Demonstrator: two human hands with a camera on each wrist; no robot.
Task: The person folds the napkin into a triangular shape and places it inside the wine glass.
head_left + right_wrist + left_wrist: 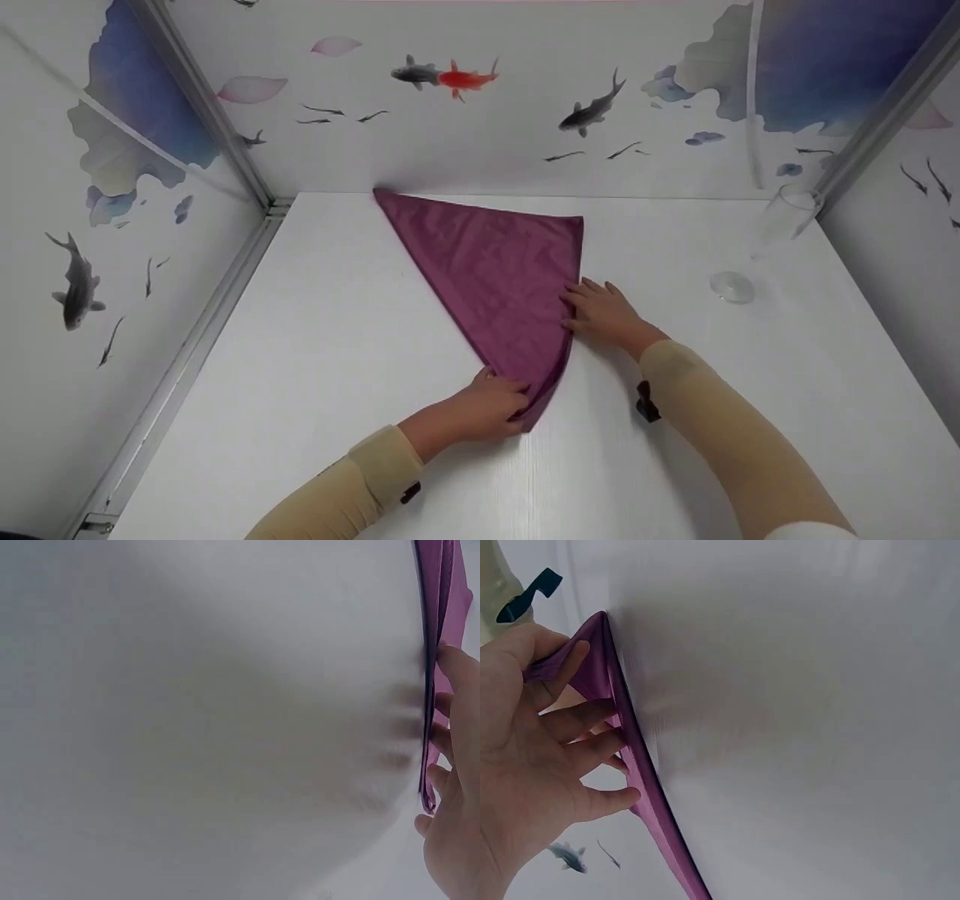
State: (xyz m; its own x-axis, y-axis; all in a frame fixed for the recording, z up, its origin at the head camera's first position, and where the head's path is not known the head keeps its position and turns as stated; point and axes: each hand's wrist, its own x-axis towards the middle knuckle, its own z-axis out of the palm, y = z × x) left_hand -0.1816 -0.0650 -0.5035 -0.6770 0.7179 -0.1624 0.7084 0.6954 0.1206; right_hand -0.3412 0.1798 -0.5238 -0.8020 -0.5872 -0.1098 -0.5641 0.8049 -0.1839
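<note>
A purple cloth napkin [502, 270], folded into layers with a long slanted left edge, lies flat on the white table. At its near corner my left hand [487, 405] pinches the fabric between thumb and index finger. In the left wrist view the pinched corner of the napkin [592, 664] stands raised, and the other fingers of the left hand [547, 735] spread along its edge. My right hand [604, 315] rests at the napkin's right edge with its fingers extended. The right wrist view shows these fingertips [441, 736] touching the layered edge.
A clear stemmed glass [732, 288] stands on the table [322, 315] to the right, beyond the right hand. White panels [495, 150] printed with fish and leaves enclose the table at the back and both sides. The napkin's far left corner reaches the back panel.
</note>
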